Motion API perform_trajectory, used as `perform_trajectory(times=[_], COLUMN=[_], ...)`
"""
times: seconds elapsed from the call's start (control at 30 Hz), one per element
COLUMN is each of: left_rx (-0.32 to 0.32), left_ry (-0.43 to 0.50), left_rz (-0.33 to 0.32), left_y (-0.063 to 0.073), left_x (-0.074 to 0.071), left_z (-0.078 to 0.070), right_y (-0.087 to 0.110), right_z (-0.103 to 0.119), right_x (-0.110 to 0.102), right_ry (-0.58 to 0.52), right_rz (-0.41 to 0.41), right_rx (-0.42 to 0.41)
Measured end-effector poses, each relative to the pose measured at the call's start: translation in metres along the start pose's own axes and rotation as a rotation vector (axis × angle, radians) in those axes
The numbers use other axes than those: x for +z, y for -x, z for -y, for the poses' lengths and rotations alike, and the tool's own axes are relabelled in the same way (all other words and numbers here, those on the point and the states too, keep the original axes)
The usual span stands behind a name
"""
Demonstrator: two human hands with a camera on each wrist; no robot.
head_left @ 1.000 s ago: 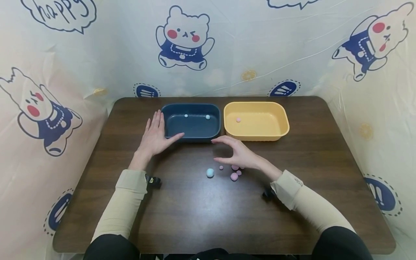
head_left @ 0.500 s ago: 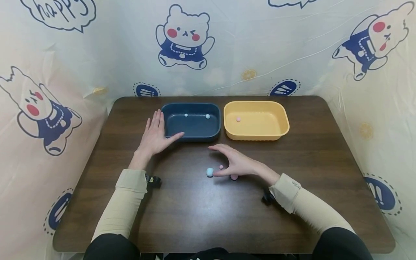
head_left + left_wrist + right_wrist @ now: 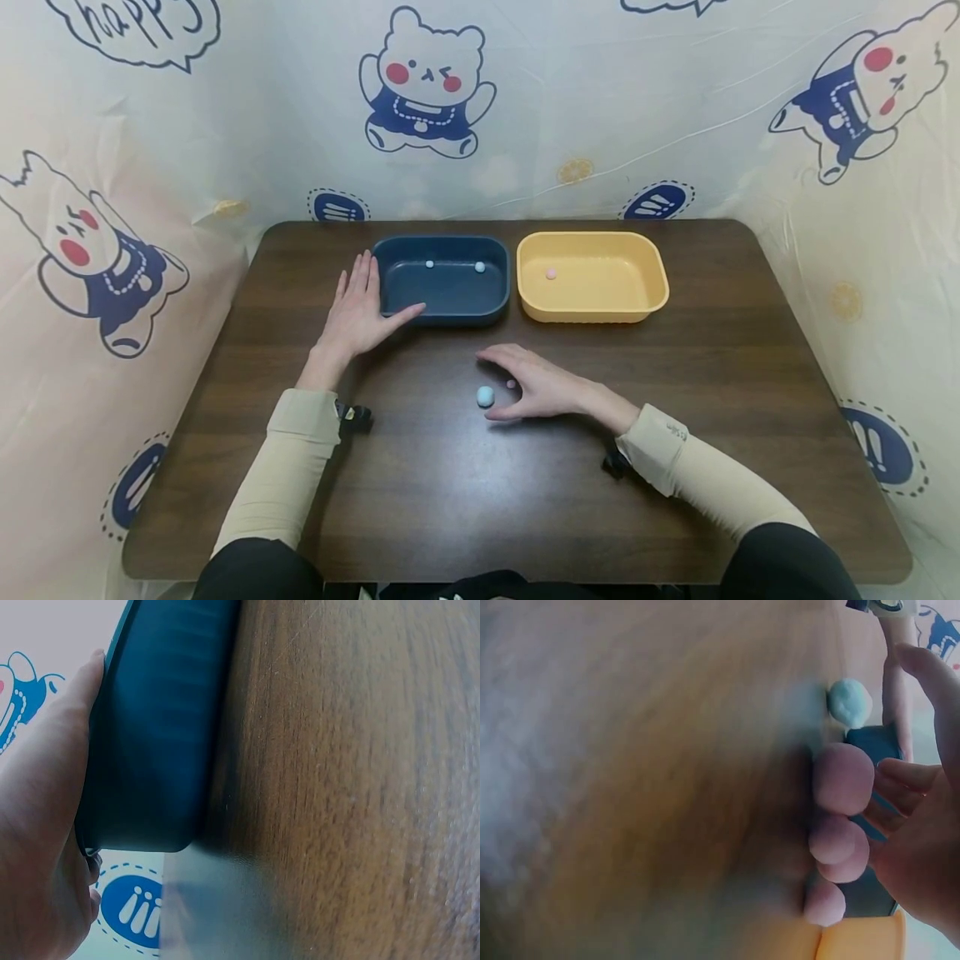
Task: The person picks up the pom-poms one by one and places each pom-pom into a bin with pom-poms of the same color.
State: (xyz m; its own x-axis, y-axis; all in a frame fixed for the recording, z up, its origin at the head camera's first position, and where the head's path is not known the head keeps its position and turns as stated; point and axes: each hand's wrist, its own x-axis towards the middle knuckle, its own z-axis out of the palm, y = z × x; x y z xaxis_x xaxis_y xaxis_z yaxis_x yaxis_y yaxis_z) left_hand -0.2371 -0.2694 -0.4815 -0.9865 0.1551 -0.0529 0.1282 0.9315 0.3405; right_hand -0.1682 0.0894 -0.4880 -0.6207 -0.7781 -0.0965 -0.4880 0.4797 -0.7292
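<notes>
My left hand (image 3: 354,321) rests against the left end of a dark blue container (image 3: 457,319), fingers straight and thumb over its front rim. In the left wrist view the palm lies along the container's wall (image 3: 154,750). My right hand (image 3: 543,385) hovers low over the table, thumb and fingers spread apart with nothing held between them. A light blue ball (image 3: 485,397) lies just off its thumb tip, and a tiny pink ball (image 3: 512,384) shows between thumb and fingers. Several pink balls (image 3: 844,780), hidden under the hand in the head view, appear in the right wrist view.
A yellow container (image 3: 592,317) stands right of the blue one, with a pink ball (image 3: 551,274) inside. Two light blue balls, a small one (image 3: 430,264) and a larger one (image 3: 480,267), lie in the blue container. A printed curtain (image 3: 525,108) surrounds the brown table (image 3: 420,500).
My right hand has come down and toward me from the containers' front edge to the balls, now covering most of the pink ones. The left hand has stayed in place.
</notes>
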Motion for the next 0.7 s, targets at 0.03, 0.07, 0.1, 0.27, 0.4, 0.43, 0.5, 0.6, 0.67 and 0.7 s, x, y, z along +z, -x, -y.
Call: perform_trajectory(times=[0.03, 0.07, 0.1, 0.27, 0.4, 0.43, 0.5, 0.6, 0.67, 0.7], left_rx=[-0.001, -0.001, -0.002, -0.006, -0.006, -0.007, -0.007, -0.009, -0.008, -0.008], left_ry=[0.0, 0.0, 0.0, 0.0, -0.003, -0.004, -0.006, -0.008, -0.007, -0.005], left_rz=[-0.001, -0.002, -0.003, -0.004, -0.005, -0.004, -0.003, 0.002, 0.006, 0.008], left_y=[0.0, 0.0, 0.0, -0.001, -0.001, -0.001, -0.001, -0.001, -0.002, -0.002], left_x=[0.0, 0.0, 0.0, 0.001, 0.002, 0.002, 0.002, 0.001, 0.001, 0.0], left_z=[0.0, 0.0, 0.0, 0.0, 0.0, 0.0, 0.0, 0.0, 0.0, 0.0], right_y=[0.0, 0.0, -0.001, -0.002, -0.004, -0.004, -0.005, -0.005, -0.006, -0.007], right_z=[0.0, 0.0, 0.001, 0.002, 0.002, 0.001, 0.001, 0.001, 0.001, 0.0], right_x=[0.001, 0.002, 0.003, 0.008, 0.011, 0.011, 0.012, 0.012, 0.013, 0.013], right_ry=[0.009, 0.016, 0.022, 0.061, 0.112, 0.123, 0.136, 0.147, 0.159, 0.166], right_rz=[0.004, 0.007, 0.011, 0.006, -0.007, -0.009, -0.008, -0.009, -0.016, -0.021], right_rx=[0.002, 0.001, 0.001, -0.013, -0.027, -0.029, -0.027, -0.027, -0.036, -0.042])
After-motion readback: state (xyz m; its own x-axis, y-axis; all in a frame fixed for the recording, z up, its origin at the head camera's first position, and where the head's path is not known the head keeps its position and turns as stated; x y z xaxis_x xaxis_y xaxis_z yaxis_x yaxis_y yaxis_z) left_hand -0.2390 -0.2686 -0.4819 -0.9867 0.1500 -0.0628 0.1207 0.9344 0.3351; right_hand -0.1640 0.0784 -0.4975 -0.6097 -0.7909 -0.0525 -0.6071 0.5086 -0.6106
